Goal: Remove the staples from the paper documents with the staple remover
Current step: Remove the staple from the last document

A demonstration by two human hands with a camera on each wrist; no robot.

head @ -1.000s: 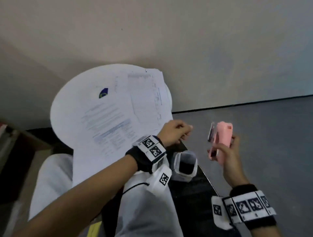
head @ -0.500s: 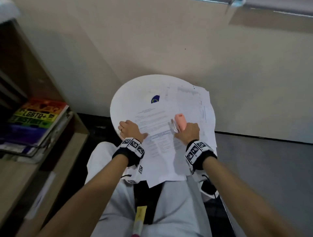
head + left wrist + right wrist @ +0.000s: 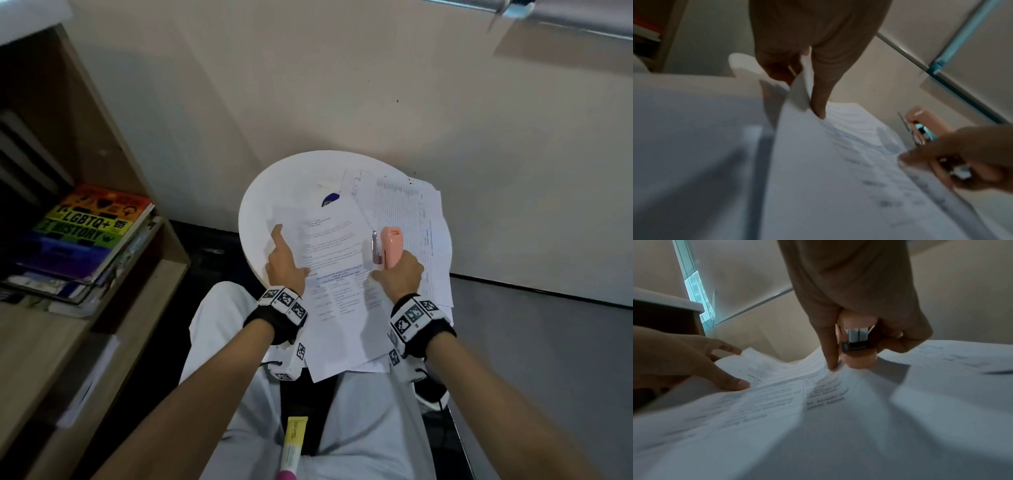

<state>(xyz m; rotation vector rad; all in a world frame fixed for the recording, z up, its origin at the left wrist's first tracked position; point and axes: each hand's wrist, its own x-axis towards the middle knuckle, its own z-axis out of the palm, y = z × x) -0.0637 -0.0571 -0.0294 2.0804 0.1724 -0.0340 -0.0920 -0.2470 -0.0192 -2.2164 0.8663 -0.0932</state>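
Left hand [image 3: 282, 265] moved onto top document [image 3: 337, 274], apparently pinching its edge; right hand [image 3: 399, 275] grips pink staple remover [image 3: 390, 246].

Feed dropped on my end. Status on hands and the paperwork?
Left hand pinching the top sheet's edge. Right hand gripping the pink staple remover, fingertip on the same sheet. No staple visible. Nothing in the way.

Left hand [image 3: 816, 53] at twelve o'clock, pinching the raised edge of a printed sheet [image 3: 838, 178] (text blurred). At three o'clock, right hand [image 3: 970, 160] grips the pink staple remover [image 3: 925, 120]. White table rim [image 3: 742, 65] at eleven o'clock.
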